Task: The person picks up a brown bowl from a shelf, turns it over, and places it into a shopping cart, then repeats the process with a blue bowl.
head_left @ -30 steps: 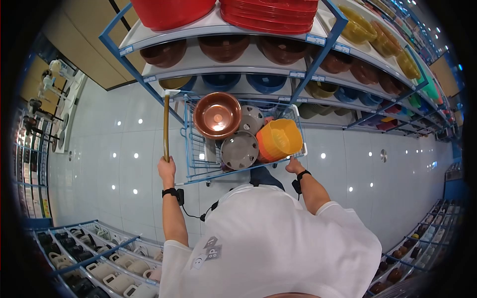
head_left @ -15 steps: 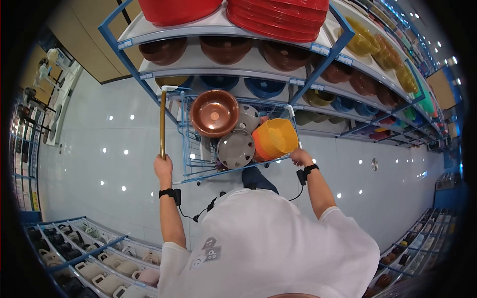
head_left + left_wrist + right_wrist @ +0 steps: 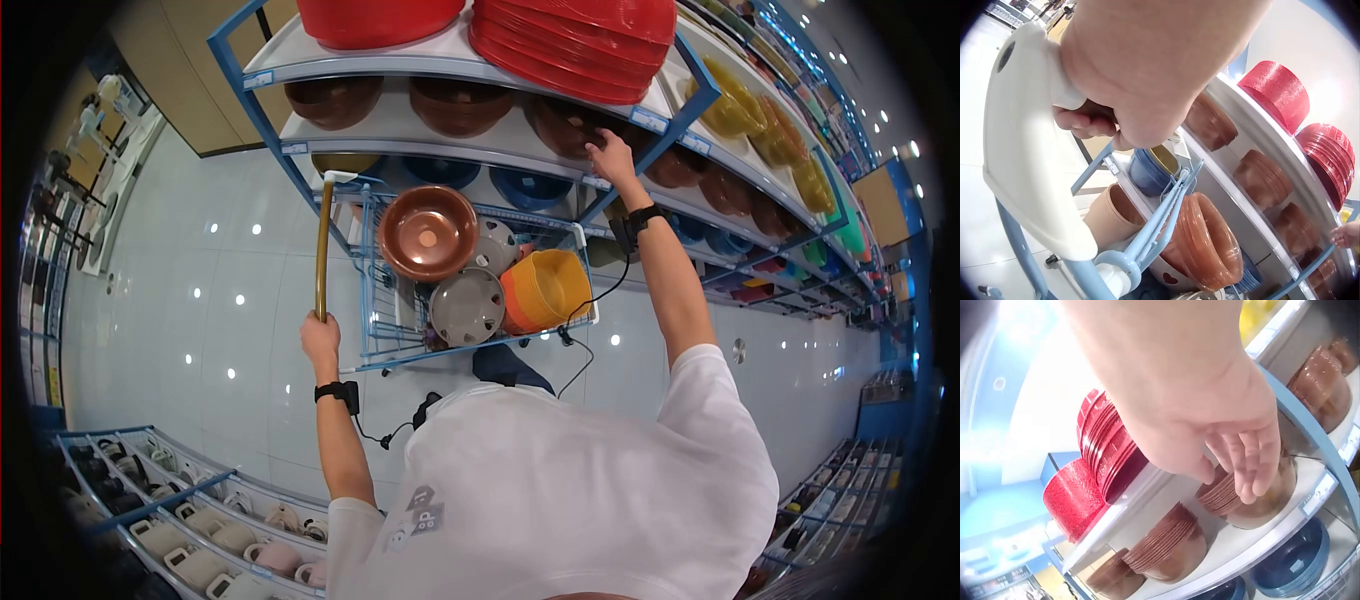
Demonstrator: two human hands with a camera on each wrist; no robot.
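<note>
In the head view my left hand (image 3: 321, 345) grips the gold handle bar (image 3: 323, 240) of a blue wire shopping cart (image 3: 400, 355). A glossy brown basin (image 3: 428, 215), two grey basins (image 3: 467, 315) with cut-out holes and a yellow-and-orange bucket (image 3: 560, 285) sit in the cart. My right hand (image 3: 613, 160) is up at the middle shelf, by the rightmost stack of brown basins (image 3: 560, 125). In the right wrist view its fingers (image 3: 1250, 456) are slightly bent and spread from the thumb, overlapping the stacked rims (image 3: 1219, 497).
Red basins (image 3: 575, 50) stand on the top shelf, blue basins (image 3: 530, 188) below the brown ones. A blue shelf post (image 3: 680, 105) rises right of my right hand. Behind me a rack holds mugs (image 3: 205, 570). A cable (image 3: 590, 350) hangs from the right wrist.
My right hand has left the cart's right end and moved up and forward to the brown basins on the shelf. My left hand stays on the handle bar.
</note>
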